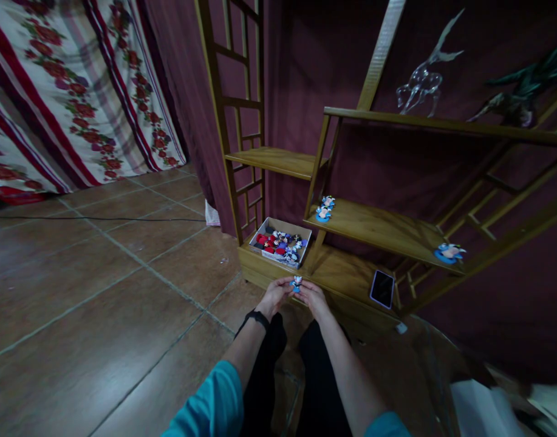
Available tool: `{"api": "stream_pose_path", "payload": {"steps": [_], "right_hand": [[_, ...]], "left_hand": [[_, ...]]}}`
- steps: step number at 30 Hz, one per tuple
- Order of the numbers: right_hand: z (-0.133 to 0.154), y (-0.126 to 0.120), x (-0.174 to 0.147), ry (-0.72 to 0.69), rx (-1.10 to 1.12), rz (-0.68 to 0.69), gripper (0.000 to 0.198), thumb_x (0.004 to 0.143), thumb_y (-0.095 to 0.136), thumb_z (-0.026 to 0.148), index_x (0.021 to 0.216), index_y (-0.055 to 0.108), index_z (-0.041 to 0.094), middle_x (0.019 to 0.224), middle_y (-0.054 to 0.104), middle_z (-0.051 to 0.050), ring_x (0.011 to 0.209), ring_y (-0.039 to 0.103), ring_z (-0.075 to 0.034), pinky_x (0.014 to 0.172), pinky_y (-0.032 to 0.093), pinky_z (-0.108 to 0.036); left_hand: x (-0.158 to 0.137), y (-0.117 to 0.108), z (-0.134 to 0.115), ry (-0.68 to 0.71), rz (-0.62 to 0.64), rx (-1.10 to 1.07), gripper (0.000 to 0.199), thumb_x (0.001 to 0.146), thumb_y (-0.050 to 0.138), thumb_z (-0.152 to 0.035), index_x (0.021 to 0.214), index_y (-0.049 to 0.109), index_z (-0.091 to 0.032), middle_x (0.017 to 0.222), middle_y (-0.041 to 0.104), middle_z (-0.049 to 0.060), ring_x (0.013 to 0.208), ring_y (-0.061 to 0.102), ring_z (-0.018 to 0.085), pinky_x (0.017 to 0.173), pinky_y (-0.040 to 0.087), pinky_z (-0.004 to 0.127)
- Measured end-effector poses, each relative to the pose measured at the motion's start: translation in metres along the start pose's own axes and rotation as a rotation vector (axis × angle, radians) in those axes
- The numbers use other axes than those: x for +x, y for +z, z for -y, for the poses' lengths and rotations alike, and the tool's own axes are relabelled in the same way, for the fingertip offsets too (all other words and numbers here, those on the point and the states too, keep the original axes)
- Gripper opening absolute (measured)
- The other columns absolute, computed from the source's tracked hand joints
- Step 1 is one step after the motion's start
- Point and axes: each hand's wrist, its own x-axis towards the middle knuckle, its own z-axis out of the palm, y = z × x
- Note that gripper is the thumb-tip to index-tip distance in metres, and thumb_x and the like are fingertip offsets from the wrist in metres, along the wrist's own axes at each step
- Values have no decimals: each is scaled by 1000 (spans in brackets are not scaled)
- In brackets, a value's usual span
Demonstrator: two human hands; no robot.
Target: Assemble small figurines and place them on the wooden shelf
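Observation:
Between my two hands is a small figurine [297, 283], white on top with a blue base. The fingers of my left hand [277, 295] pinch it from the left, and those of my right hand [313, 295] close on it from the right. Just beyond them, an open cardboard box [274, 261] on the bottom shelf holds several small figurines in red, black, white and purple. Two similar blue-based figurines [324, 211] are at the left end of the shelf above. Another figurine [450, 252] is near that shelf's right end.
A wooden display rack [369, 227] stands against a dark red curtain. On its bottom level lies a phone [382, 289]. A clear deer ornament [421, 85] and a dark sculpture [519, 97] occupy the top shelf. A cable [100, 218] crosses the tiled floor.

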Motion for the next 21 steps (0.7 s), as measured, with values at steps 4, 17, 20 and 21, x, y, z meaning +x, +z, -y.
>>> {"api": "stream_pose_path", "payload": {"steps": [4, 17, 20, 21], "right_hand": [[-2, -3, 3, -2, -22, -22, 37, 57, 76, 26, 92, 67, 16, 88, 71, -7, 79, 68, -18, 77, 53, -31], [-5, -3, 7, -7, -67, 2, 28, 60, 73, 23, 87, 66, 17, 83, 71, -6, 70, 68, -17, 69, 54, -29], [-5, -3, 8, 0, -65, 12, 30, 60, 73, 23, 88, 65, 17, 85, 71, -6, 71, 68, -17, 70, 54, -29], [-5, -3, 8, 4, -68, 12, 30, 60, 73, 23, 88, 65, 17, 86, 71, -6, 72, 68, -17, 71, 54, -29]], "left_hand": [[1, 1, 2, 6, -20, -2, 26, 60, 73, -7, 86, 69, -10, 75, 69, 9, 65, 63, 13, 66, 49, 24], [6, 0, 6, 30, -35, 20, 30, 50, 78, -12, 79, 69, -10, 73, 68, 9, 63, 62, 14, 65, 47, 26], [7, -1, 6, 31, -46, 45, 30, 50, 78, -13, 78, 69, -10, 70, 67, 8, 61, 61, 14, 65, 47, 26], [7, -1, 6, 33, -48, 54, 30, 50, 78, -13, 78, 69, -10, 69, 67, 8, 61, 61, 14, 65, 47, 26]]}}
